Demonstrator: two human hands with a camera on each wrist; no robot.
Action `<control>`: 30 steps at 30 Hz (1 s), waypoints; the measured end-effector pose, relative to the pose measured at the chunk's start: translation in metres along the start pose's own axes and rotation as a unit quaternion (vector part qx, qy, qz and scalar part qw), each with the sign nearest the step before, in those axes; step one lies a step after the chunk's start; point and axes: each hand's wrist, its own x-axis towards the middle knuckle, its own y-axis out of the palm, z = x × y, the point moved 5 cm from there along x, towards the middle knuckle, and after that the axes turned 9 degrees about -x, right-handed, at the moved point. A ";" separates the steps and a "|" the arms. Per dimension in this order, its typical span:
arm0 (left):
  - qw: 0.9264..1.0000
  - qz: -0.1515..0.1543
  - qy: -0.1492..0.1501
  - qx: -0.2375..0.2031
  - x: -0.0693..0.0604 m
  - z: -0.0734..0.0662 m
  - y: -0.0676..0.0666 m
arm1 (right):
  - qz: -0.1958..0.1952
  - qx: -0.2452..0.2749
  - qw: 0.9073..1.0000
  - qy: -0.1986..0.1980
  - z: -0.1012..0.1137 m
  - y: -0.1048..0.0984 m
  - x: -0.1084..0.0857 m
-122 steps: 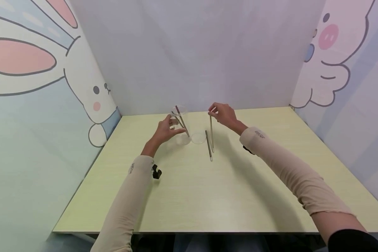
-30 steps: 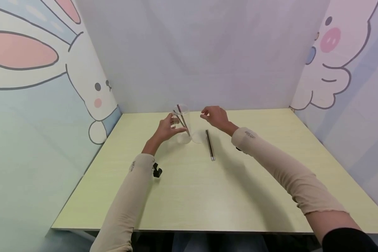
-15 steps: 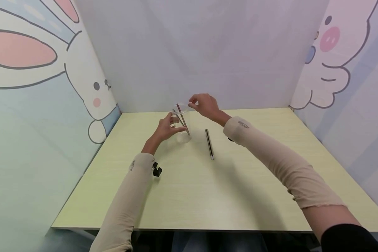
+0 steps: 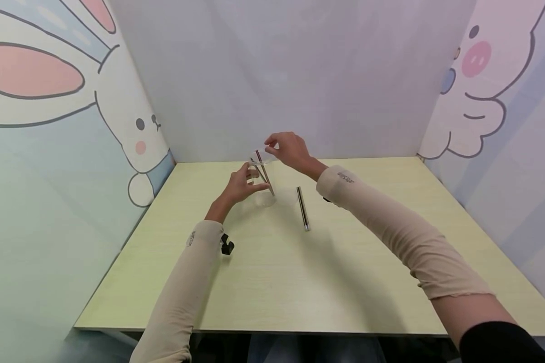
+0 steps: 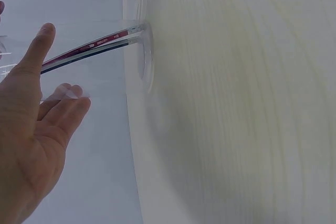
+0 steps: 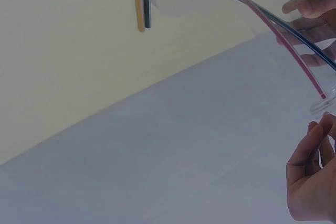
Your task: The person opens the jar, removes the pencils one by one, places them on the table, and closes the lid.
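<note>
Hands: left [image 4: 239, 185] wide around clear cup [image 5: 107, 77], right [image 4: 290, 149] curled at rim [image 4: 262, 164]

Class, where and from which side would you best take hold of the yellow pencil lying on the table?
Probably pinch the yellow pencil across its width at mid-length, from above. It lies flat and thin, close beside the dark pencil, so I'd start the grip at its free long side, facing away from that neighbour.
</note>
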 end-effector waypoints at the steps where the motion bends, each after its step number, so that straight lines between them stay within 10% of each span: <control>1: 1.000 -0.001 0.001 0.000 0.000 0.000 0.000 | 0.000 0.000 1.000 -0.002 0.002 0.001 0.001; 30: 1.000 -0.004 0.000 -0.004 0.000 -0.002 0.002 | 0.060 0.059 0.996 0.012 0.014 0.013 0.001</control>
